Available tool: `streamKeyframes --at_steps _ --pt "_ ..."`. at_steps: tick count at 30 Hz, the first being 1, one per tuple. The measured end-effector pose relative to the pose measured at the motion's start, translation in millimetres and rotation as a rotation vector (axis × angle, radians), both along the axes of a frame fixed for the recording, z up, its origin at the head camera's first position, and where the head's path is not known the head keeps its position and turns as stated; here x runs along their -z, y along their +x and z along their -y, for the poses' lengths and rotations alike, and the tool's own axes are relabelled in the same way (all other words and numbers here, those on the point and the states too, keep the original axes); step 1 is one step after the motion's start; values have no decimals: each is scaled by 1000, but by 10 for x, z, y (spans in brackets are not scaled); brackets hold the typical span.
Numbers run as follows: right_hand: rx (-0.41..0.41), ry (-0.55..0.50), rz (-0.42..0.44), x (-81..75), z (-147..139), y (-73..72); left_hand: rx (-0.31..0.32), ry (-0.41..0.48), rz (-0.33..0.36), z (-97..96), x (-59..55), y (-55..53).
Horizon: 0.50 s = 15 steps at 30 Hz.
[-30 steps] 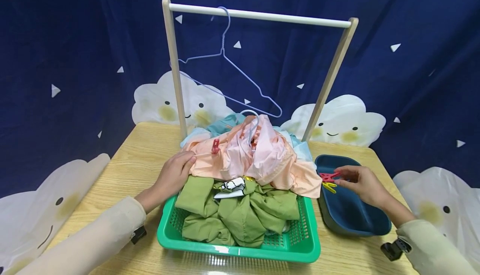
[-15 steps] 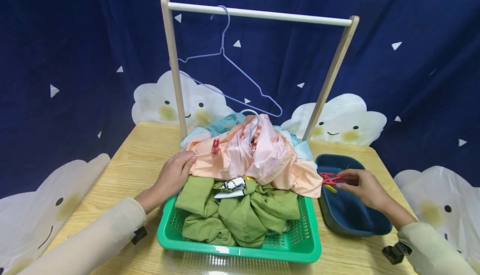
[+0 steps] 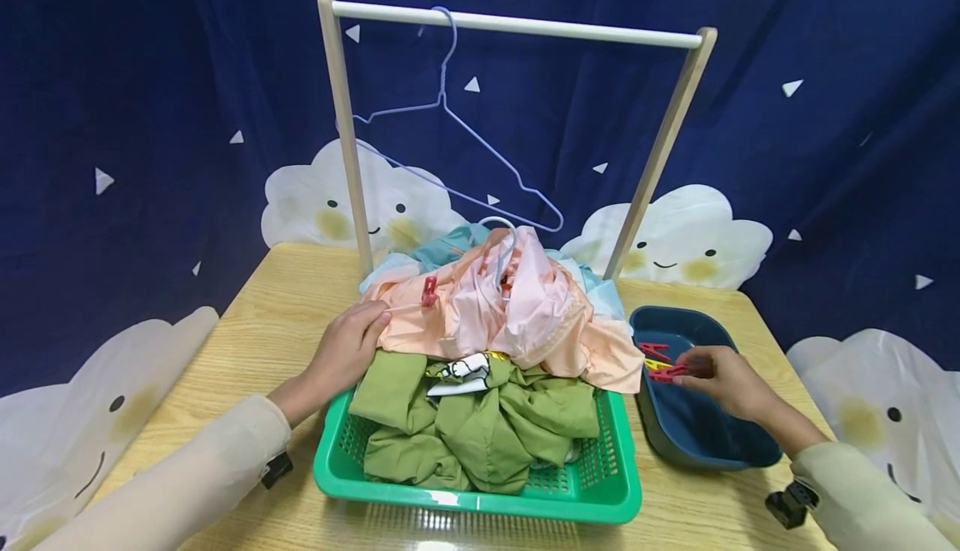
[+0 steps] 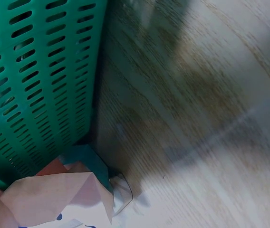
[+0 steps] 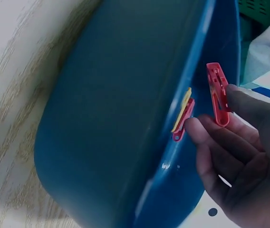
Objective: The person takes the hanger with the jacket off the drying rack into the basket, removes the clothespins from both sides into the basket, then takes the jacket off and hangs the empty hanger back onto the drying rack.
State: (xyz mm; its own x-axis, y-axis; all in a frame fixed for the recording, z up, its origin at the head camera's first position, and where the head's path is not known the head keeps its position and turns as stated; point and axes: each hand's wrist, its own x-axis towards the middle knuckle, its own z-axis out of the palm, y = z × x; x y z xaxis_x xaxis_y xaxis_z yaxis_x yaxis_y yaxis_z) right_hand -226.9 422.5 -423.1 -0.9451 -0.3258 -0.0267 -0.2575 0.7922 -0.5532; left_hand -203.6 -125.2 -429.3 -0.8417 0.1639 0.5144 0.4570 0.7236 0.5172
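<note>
In the head view my left hand holds the left edge of a peach garment heaped on the green basket. A red clothespin is clipped on that garment. My right hand is over the dark blue basin, pinching a red clothespin between thumb and fingers. Beside it in the basin are a yellow clothespin and another red clothespin. The left wrist view shows the basket's slotted side and cloth; the left hand's fingers are mostly hidden there.
Green trousers-like cloth fills the basket's front. A white hanger hook pokes from the pink fabric. Behind stands a wooden rack with a white rail, holding a lilac wire hanger. Light blue cloth lies behind the pile.
My right hand has shifted slightly lower within the basin, and the clothespins by its fingertips have changed position, with one red clothespin now lying apart. My left hand stays on the peach garment.
</note>
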Motion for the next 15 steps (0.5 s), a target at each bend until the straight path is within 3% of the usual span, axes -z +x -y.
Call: streamKeyframes --at_steps 6,15 --pt "10 84 8 38 2 -24 8 -2 -9 2 -1 -4" --pt "-44 156 24 81 -29 -58 6 -4 -4 0 -2 0"
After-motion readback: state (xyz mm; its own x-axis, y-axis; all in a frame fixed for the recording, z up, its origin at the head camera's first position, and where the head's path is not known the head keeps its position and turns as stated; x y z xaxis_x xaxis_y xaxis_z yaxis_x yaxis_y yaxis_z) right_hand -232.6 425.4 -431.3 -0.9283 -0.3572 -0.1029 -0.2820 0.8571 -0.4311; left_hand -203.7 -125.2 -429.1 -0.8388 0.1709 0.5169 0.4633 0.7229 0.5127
